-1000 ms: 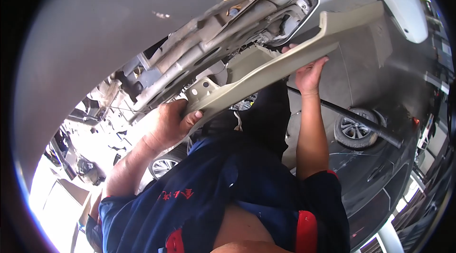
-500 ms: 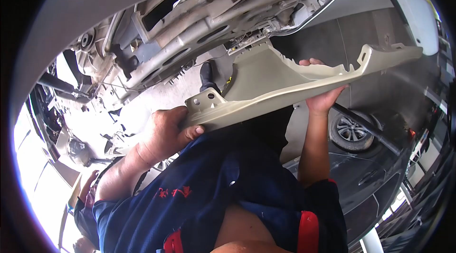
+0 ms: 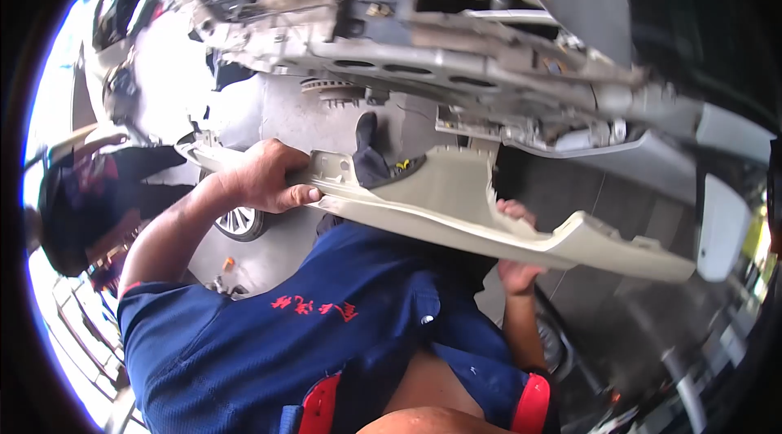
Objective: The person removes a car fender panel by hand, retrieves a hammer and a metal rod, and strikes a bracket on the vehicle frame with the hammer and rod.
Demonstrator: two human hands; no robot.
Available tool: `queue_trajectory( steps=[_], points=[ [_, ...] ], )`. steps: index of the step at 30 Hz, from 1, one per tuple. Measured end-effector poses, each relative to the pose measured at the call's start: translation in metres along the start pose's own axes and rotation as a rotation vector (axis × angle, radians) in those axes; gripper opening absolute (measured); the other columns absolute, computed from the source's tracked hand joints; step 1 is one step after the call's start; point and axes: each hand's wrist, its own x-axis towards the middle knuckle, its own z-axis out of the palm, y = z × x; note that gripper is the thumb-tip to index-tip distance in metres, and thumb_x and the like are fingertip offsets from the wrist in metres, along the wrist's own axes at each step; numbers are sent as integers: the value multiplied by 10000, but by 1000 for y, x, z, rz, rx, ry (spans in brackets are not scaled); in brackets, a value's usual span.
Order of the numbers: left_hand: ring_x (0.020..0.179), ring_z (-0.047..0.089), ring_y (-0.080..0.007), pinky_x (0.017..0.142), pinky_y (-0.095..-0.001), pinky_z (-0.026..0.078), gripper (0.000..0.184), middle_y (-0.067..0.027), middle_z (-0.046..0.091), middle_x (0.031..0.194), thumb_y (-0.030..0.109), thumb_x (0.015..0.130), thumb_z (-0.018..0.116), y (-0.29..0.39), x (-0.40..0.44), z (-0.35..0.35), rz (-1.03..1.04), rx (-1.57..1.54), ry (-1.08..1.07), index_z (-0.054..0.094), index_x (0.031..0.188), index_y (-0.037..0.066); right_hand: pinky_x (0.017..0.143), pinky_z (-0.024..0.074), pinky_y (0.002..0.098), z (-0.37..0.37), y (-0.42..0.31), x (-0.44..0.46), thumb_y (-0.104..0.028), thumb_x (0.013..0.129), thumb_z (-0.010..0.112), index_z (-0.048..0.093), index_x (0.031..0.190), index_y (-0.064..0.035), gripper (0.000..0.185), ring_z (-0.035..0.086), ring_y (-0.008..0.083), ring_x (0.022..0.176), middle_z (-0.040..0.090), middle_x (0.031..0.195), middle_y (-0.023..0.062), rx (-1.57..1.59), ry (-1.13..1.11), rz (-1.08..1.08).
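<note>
A long beige car fender (image 3: pixel 456 185) spans the space before my chest, its wheel-arch curve facing away from me. My left hand (image 3: pixel 273 177) is closed round its left end, beside a tab with holes, with the thumb on the near edge. Towards the other end, my right hand (image 3: pixel 518 275) grips the lower edge from beneath. Fingertips of that hand show past the far edge, while the panel hides the palm. The fender tilts down to the right.
Beyond the fender stands a car with its front structure (image 3: pixel 391 63) exposed. A white panel (image 3: pixel 721 226) is at the far right. Another person's sleeve (image 3: pixel 110 198) is at the left, near a wheel (image 3: pixel 238 222). A second wheel (image 3: pixel 552 344) sits low on the right.
The view has swung round, and the fender's right end now sits lower than its left, where before it was higher. Both hands keep their hold. The other person shows more at the left.
</note>
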Motion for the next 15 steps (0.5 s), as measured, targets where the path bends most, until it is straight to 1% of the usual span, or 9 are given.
queue_trajectory(
  steps=[2,7,8,9,10,11,12,13,15],
  points=[
    [601,619,-434,584,-485,502,731,-214,575,608,707,883,648,-20,-19,6,48,-13,61,623,719,-5,1205,323,498,17,-2,3,-967,825,326,504,1340,47,1151,493,299,1321,518,1333,172,-62,-46,0],
    [640,618,-452,601,-486,499,644,-254,596,658,615,851,694,-84,-83,16,-27,-65,141,637,734,-16,1160,348,476,83,17,2,-1000,780,358,522,1266,20,1141,506,289,1265,531,1262,154,-173,-155,16],
    [679,628,-452,647,-488,507,580,-260,600,678,536,916,626,-92,-100,10,-26,-58,118,649,752,-21,1148,356,472,97,17,7,-993,771,406,528,1261,13,1125,508,290,1263,532,1260,157,-170,-230,13],
    [658,605,-458,636,-487,493,556,-261,595,677,492,943,589,-109,-115,12,-37,-143,184,632,740,-24,1136,364,468,111,18,11,-986,762,454,533,1256,6,1111,509,291,1260,533,1259,160,-166,-306,10],
    [637,581,-463,624,-487,479,537,-263,589,677,449,969,552,-126,-129,14,-45,-223,245,615,727,-27,1143,357,475,114,28,11,-916,783,477,539,1274,7,1047,503,307,1279,533,1285,168,-248,-369,-7],
    [651,584,-458,651,-487,482,500,-268,597,692,363,1007,484,-135,-144,13,-69,-180,292,616,732,-33,1150,351,482,117,38,11,-846,804,500,544,1292,7,984,496,323,1297,534,1311,176,-329,-432,-31],
    [665,592,-456,657,-481,492,504,-271,612,705,372,1007,503,-147,-157,10,-198,-181,281,648,760,-42,1157,345,489,121,48,11,-775,825,524,550,1309,8,922,490,339,1315,534,1337,184,-408,-495,-59],
    [665,599,-448,661,-475,497,503,-271,620,711,372,1010,507,-163,-170,12,-201,-170,316,665,782,-47,1185,327,514,89,97,0,-559,941,514,553,1359,22,716,470,388,1373,530,1418,206,-591,-598,-210],
    [669,619,-420,678,-460,511,503,-267,638,726,375,1014,514,-205,-192,15,-281,-147,351,700,842,-59,1134,360,503,128,100,22,-601,931,524,569,1322,21,736,504,389,1310,554,1369,209,-556,-669,-164]
  ],
)
